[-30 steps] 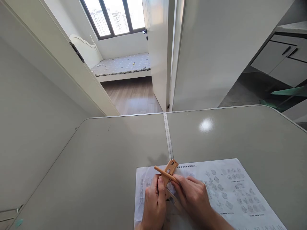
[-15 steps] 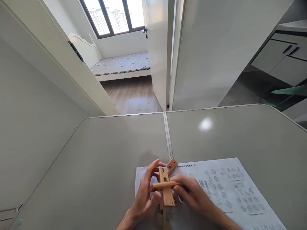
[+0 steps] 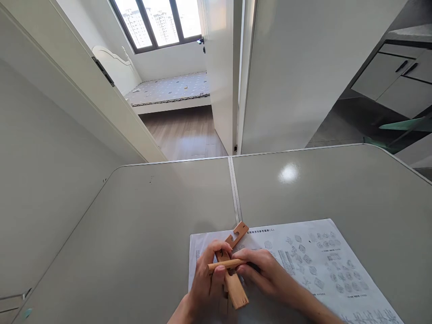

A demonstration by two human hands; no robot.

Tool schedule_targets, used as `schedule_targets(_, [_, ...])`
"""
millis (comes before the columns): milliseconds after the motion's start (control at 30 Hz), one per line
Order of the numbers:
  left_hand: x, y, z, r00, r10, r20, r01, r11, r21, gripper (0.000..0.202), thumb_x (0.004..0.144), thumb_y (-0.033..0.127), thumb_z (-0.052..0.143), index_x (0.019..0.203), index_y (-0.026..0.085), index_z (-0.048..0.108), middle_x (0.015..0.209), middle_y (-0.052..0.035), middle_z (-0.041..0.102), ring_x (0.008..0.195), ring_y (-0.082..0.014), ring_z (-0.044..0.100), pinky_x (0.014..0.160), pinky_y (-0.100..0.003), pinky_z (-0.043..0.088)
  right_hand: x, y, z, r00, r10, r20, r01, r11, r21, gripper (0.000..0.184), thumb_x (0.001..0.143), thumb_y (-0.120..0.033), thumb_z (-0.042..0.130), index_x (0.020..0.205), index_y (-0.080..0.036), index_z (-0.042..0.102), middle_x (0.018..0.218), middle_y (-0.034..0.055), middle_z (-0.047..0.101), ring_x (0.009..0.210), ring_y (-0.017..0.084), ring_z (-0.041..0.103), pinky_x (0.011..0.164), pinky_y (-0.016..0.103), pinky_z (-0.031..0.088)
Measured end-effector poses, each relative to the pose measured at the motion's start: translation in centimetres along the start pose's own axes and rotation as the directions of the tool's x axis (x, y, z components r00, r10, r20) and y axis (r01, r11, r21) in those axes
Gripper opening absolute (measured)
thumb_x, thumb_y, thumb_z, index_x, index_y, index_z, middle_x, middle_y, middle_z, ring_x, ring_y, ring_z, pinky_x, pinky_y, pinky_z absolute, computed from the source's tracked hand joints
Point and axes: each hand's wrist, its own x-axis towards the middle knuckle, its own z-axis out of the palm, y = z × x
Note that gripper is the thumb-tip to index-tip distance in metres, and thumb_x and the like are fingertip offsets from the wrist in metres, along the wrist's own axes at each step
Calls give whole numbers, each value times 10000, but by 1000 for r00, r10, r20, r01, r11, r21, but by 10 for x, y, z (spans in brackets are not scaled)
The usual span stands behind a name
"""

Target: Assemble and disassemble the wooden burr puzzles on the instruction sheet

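Observation:
My left hand is closed around a flat wooden piece with a dark mark near its upper end and comb-like cuts at the lower end. Across it lies a narrow wooden strip, its left end against my left thumb. The fingers of my right hand pinch the strip's right end. Just beyond my fingers a notched wooden piece rests at an angle over the paper's top edge. Something wooden shows beneath my hands, too covered to make out.
A printed sheet with small line drawings lies under and right of my hands. The grey table has a seam down its middle. Past its far edge are an open door and a bed.
The flat wooden piece has tilted and its lower end has swung nearer and to the right. My left fingers have curled over its upper end. The strip has shifted slightly left.

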Motion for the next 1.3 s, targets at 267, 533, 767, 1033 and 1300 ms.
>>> schedule_targets(267, [6,5,1,995,11,99,8,983,-182,934,835,866,624,1516,256,433,1191,-99,641,1041,-294,653,1002,-465,507,-2,3,1,995,16,-94,-15,1000,9,276,1097,-418,537,1097,-199,704,873,23,750,717,155,643,704,236,486])
schedule_targets(533, [6,6,3,994,-36,108,61,969,-239,997,743,667,851,1549,264,425,1284,-126,651,1200,-356,648,1091,-530,487,0,1,1,991,31,-133,-26,999,41,317,1101,-440,532,1075,-188,723,800,12,700,639,138,576,640,239,457])
schedule_targets(767, [6,4,8,995,-69,70,87,950,-301,925,751,629,839,1506,250,462,1251,-122,656,1158,-336,662,1039,-495,531,1,-1,-1,994,59,-96,-48,993,108,358,1092,-474,542,1072,-176,739,735,-9,643,584,126,554,587,235,438])
schedule_targets(1033, [15,8,-2,996,-70,51,81,968,-236,797,834,651,759,1459,254,464,1277,-135,627,1039,-276,664,955,-455,575,-1,-7,5,996,30,-85,-27,999,30,365,1083,-488,540,1034,-183,733,778,15,719,672,159,625,678,254,498])
schedule_targets(1300, [17,14,-3,997,-59,40,64,986,-151,789,801,678,785,1402,249,507,1251,-129,667,984,-274,682,930,-446,567,-3,-3,8,991,-17,-136,12,999,-38,294,1095,-424,523,1035,-200,705,807,23,736,670,158,643,656,239,504])
